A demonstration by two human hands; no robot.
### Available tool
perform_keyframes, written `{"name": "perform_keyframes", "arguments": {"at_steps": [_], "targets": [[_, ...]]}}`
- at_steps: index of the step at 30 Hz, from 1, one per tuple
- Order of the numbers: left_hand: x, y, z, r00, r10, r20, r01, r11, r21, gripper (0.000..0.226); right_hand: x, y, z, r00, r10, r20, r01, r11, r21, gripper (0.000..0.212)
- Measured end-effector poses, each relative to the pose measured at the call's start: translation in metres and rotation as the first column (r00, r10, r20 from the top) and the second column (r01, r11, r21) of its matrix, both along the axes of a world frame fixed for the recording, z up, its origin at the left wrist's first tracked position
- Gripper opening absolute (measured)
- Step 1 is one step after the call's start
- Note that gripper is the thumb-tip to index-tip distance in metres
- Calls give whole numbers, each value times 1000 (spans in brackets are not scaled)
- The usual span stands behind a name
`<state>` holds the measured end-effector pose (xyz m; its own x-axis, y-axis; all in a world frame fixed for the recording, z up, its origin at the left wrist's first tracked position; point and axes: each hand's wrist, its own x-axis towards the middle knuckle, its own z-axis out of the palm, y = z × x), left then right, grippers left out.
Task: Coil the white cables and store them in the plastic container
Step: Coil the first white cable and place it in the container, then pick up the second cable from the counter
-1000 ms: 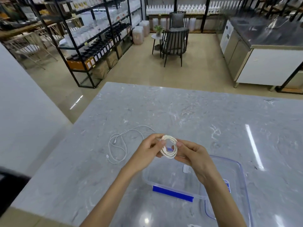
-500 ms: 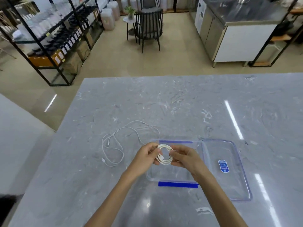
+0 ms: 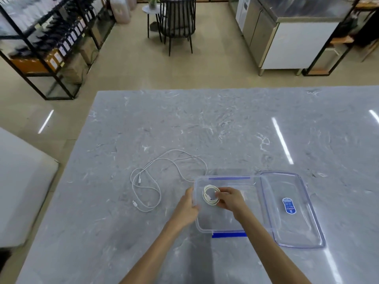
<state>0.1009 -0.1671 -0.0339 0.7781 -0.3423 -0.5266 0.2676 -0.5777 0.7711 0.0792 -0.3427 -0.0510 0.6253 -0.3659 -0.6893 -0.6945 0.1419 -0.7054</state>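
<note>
A: What lies at the left?

B: A loose white cable (image 3: pixel 147 181) is spread on the table (image 3: pixel 225 124), just beside the far left corner of the plastic container (image 3: pixel 215 220). It is not yet coiled.

A: And the hands?

B: The left hand (image 3: pixel 187 208) grips the left rim of the container and steadies it. The coiled cable (image 3: pixel 209 195) is inside the container, near the left wall, and the right hand (image 3: pixel 229 199) pinches it. If the coil touches the bottom, I cannot tell.

A: How to do this step well?

B: I think the coil should go down flat, close to one wall, so room remains for the second cable. Then the fingers should open slowly, otherwise the turns may spring apart. The lid (image 3: pixel 293 212) lies at the right, against the container; better to leave it until both cables are inside
</note>
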Motion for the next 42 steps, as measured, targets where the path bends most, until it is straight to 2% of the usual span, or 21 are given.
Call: {"name": "perform_keyframes", "arguments": {"at_steps": [3,7,9,14,23,26,28,30,32,34,35,36,38,39,42], "targets": [[1,3,-4,999,-10,-34,10,1000,-1,70,8,10,-10,1000,-3,-9,2,998,-65,22],[4,3,-9,999,-20,-32,20,1000,13,71,3,13,-7,983,185,-9,-181,949,-259,25],[5,3,-10,999,-23,-33,24,999,27,69,-3,10,-7,976,216,-4,-206,926,-317,32],[3,2,-8,999,-25,-35,27,999,41,67,-14,7,-9,997,72,5,-71,996,-62,41],[0,4,-3,999,-10,-31,10,1000,18,64,-17,16,-5,994,112,18,-111,992,-51,53],[2,4,0,998,-18,-54,18,1000,3,62,-15,19,5,976,219,-1,-217,969,-114,58],[5,8,5,995,-29,-99,28,1000,-6,60,-16,21,15,955,296,-34,-295,923,-246,53],[11,18,9,995,-26,-99,30,999,40,59,-16,23,26,951,308,-3,-271,831,-485,41],[23,40,12,999,42,13,-43,994,103,50,-13,34,41,948,275,159,-84,700,-709,28],[37,72,13,976,115,185,-148,973,176,27,-1,53,56,889,331,316,63,595,-801,22],[44,89,12,957,115,266,-183,951,248,18,6,64,62,853,383,355,70,591,-804,22],[49,108,10,938,95,334,-211,919,334,16,13,79,65,817,437,376,33,615,-788,23],[54,143,1,918,25,395,-216,868,448,16,29,112,60,750,585,309,-179,629,-757,24],[55,158,-6,921,-27,389,-175,864,473,19,36,131,53,689,687,230,-326,577,-749,24],[52,184,-30,891,-298,342,97,862,498,31,46,182,17,428,903,-35,-683,298,-666,29]]}}
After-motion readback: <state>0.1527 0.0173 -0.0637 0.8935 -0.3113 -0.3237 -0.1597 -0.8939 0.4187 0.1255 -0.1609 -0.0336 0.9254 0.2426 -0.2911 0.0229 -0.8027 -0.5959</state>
